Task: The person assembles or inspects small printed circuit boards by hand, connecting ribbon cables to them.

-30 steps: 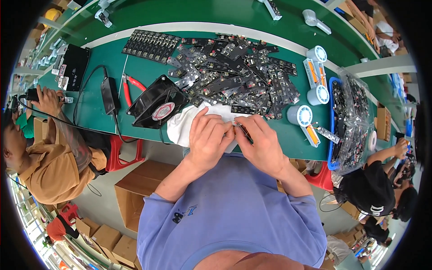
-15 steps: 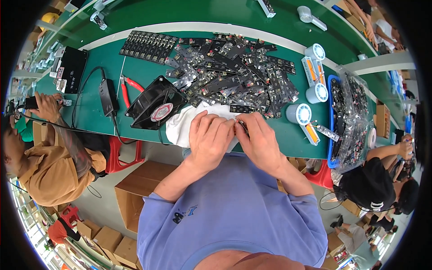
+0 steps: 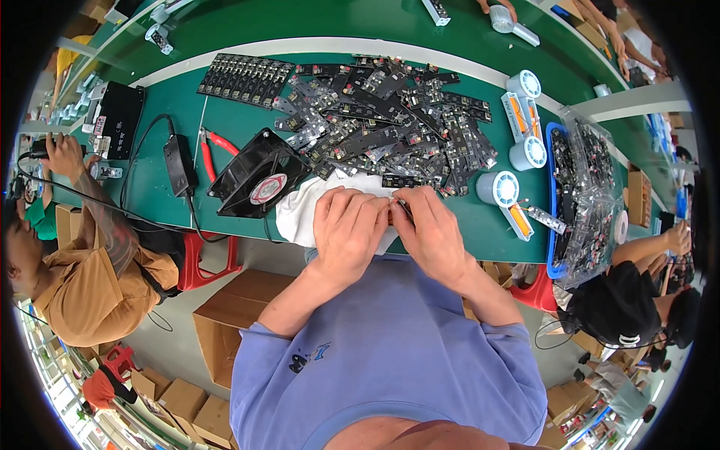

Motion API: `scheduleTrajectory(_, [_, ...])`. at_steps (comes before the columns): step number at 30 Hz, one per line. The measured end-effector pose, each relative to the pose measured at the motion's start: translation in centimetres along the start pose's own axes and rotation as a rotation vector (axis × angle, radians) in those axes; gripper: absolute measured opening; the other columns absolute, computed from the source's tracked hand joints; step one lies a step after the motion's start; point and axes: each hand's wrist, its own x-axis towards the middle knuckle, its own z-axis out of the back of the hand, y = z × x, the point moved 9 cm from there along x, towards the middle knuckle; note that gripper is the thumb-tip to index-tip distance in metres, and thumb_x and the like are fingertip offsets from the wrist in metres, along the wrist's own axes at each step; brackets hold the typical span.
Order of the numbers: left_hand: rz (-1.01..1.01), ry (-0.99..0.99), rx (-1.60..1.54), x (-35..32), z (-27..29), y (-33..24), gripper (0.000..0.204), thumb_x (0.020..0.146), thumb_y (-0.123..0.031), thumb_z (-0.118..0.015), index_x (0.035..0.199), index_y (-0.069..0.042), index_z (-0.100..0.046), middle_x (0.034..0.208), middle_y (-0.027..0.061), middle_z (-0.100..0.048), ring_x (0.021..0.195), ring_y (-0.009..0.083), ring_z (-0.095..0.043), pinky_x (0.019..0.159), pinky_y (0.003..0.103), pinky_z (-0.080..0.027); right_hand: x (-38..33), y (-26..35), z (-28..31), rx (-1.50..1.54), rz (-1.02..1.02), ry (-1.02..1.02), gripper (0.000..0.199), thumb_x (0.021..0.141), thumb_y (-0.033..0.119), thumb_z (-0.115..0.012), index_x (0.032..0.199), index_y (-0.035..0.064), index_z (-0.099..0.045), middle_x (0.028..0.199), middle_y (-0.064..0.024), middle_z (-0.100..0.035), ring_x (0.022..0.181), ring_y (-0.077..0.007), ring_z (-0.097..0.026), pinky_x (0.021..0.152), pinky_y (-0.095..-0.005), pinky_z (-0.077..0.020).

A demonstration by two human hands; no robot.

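While hands (image 3: 348, 229) (image 3: 430, 229), close together, pinch small dark part (image 3: 406, 212), long axis slants upper left to lower right.

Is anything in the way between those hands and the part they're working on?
Nothing visible. The right hand holds the dark part, mostly hidden, and the left hand is close beside it. The cloth shows behind the left hand, not in between.
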Motion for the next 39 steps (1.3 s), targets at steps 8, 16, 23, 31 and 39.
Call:
scheduleTrajectory(8, [-0.013, 0.067, -0.019, -0.1, 0.1, 0.4, 0.023, 0.085, -0.001, -0.077, 0.107, -0.005, -0.073, 0.100, 0.0078, -0.074, 0.095, 0.0280, -0.068, 0.096, 0.042, -0.047, 0.1, 0.6, -1.3, -0.042, 0.193, -0.033, 0.026, 0.087, 0.009, -0.074, 0.109, -0.0009, -0.061, 0.093, -0.0146, -0.058, 0.080, -0.0335, -0.065, 0.068, -0.0433, -0.0556])
scheduleTrajectory(16, [-0.070, 0.085, 0.031, 0.2, -1.0, -0.3, 0.018, 0.087, 0.000, -0.077, 0.104, -0.005, -0.073, 0.098, 0.0058, -0.074, 0.094, 0.0253, -0.069, 0.098, 0.040, -0.046, -0.4, -0.4, -0.9, -0.044, 0.202, -0.076, 0.024, 0.086, 0.010, -0.071, 0.102, 0.0010, -0.056, 0.090, -0.0124, -0.052, 0.075, -0.0318, -0.062, 0.064, -0.0430, -0.0537])
scheduleTrajectory(23, [-0.121, 0.103, 0.051, 0.4, -1.3, -0.1, 0.016, 0.087, -0.003, -0.077, 0.102, -0.005, -0.073, 0.096, 0.0070, -0.073, 0.092, 0.0269, -0.068, 0.094, 0.041, -0.047, -1.2, -0.8, -1.1, -0.060, 0.121, -0.166, 0.022, 0.086, 0.009, -0.069, 0.102, 0.0004, -0.058, 0.092, -0.0122, -0.054, 0.079, -0.0312, -0.063, 0.068, -0.0437, -0.0535])
scheduleTrajectory(31, [-0.114, 0.084, 0.094, 0.1, -1.0, -0.4, 0.015, 0.088, -0.002, -0.077, 0.102, -0.004, -0.071, 0.095, 0.0083, -0.071, 0.092, 0.0288, -0.066, 0.093, 0.042, -0.045, -1.7, 0.4, -0.6, -0.238, 0.135, -0.059, 0.053, 0.083, 0.010, -0.068, 0.133, -0.0051, -0.060, 0.103, -0.0114, -0.063, 0.095, -0.0276, -0.064, 0.083, -0.0406, -0.0532])
scheduleTrajectory(39, [-0.160, 0.112, 0.113, 0.3, -1.4, -0.3, 0.018, 0.087, -0.001, -0.077, 0.104, -0.003, -0.071, 0.098, 0.0097, -0.071, 0.095, 0.0302, -0.065, 0.097, 0.045, -0.046, -2.0, -2.0, 10.2, -0.189, 0.032, -0.213, 0.032, 0.097, 0.010, -0.067, 0.127, 0.0009, -0.067, 0.119, -0.0155, -0.068, 0.109, -0.0332, -0.068, 0.092, -0.0435, -0.0574])
